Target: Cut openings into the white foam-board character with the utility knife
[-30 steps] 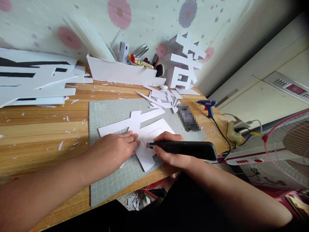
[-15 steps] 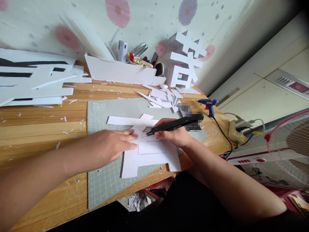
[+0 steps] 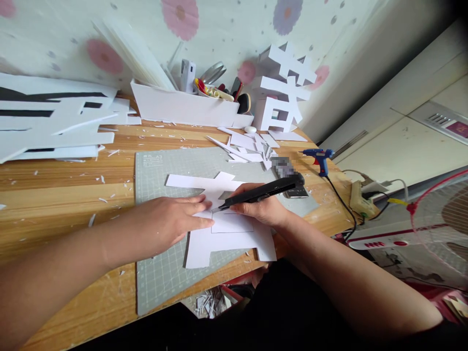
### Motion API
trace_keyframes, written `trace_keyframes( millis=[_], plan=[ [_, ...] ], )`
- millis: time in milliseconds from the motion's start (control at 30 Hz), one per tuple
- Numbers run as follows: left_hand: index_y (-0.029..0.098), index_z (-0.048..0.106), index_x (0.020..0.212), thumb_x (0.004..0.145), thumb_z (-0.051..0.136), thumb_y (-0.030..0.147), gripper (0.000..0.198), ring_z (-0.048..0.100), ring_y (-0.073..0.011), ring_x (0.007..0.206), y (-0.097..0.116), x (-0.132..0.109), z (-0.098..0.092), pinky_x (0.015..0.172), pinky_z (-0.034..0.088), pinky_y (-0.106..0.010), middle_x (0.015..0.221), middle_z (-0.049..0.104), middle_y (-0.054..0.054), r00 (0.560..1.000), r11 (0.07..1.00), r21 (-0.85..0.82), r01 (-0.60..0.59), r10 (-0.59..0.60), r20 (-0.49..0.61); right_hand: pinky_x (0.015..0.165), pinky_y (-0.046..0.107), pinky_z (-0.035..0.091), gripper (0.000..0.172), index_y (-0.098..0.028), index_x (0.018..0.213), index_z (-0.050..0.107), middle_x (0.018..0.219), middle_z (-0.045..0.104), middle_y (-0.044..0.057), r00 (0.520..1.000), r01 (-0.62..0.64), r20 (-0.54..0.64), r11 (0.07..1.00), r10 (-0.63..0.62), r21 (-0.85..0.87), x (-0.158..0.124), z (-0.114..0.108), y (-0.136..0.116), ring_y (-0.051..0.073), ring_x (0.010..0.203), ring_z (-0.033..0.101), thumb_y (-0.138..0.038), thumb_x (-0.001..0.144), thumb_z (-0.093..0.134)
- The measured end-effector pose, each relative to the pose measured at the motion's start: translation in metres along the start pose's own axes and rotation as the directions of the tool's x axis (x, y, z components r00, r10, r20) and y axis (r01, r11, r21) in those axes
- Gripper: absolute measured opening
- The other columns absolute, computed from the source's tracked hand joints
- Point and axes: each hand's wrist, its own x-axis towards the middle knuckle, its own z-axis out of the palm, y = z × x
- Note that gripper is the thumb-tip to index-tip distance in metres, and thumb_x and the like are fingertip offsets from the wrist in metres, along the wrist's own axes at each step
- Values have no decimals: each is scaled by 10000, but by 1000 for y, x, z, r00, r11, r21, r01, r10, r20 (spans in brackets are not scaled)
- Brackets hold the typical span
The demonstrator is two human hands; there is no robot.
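My right hand (image 3: 258, 204) grips a black utility knife (image 3: 263, 191), its blade angled down to the left. The blade tip is at the upper left corner of a rectangle outlined on a white foam board cutout (image 3: 230, 246). Fingers spread, my left hand (image 3: 179, 217) lies flat on the cutout's left side, with its fingertips close to the blade. Beneath the cutout is a grey-green cutting mat (image 3: 161, 282) with a printed grid.
White board scraps (image 3: 248, 146) lie behind the mat, near a phone (image 3: 297, 191). A blue glue gun (image 3: 320, 158) stands at the right edge. A white organizer box (image 3: 186, 108), a built white character (image 3: 278, 90) and stacked boards (image 3: 47, 114) line the back of the table (image 3: 69, 183).
The knife tip has moved slightly left and down to the corner of the outlined rectangle. My left hand stays pressed on the board. The whole view has shifted a little.
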Motion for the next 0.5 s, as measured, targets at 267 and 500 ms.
trace_keyframes(
  millis=[267,500],
  plan=[
    [320,733,1364,905,488,6,608,557,-283,1461,2,0,-4,1168,526,-449,1553,608,-87,1000,999,35,1,-2,16,655,272,554,240,-161,909,749,815,740,28,1000,25,14,999,-24,-24,0,-2,1,131,701,626,-368,819,828],
    [317,731,1363,942,480,33,566,545,-283,1472,0,0,-2,1187,509,-442,1540,621,-77,1000,999,-41,-9,8,-27,649,259,543,238,-171,935,752,871,763,42,996,80,53,992,-75,-98,-1,-2,0,146,745,666,-389,846,793]
  ],
)
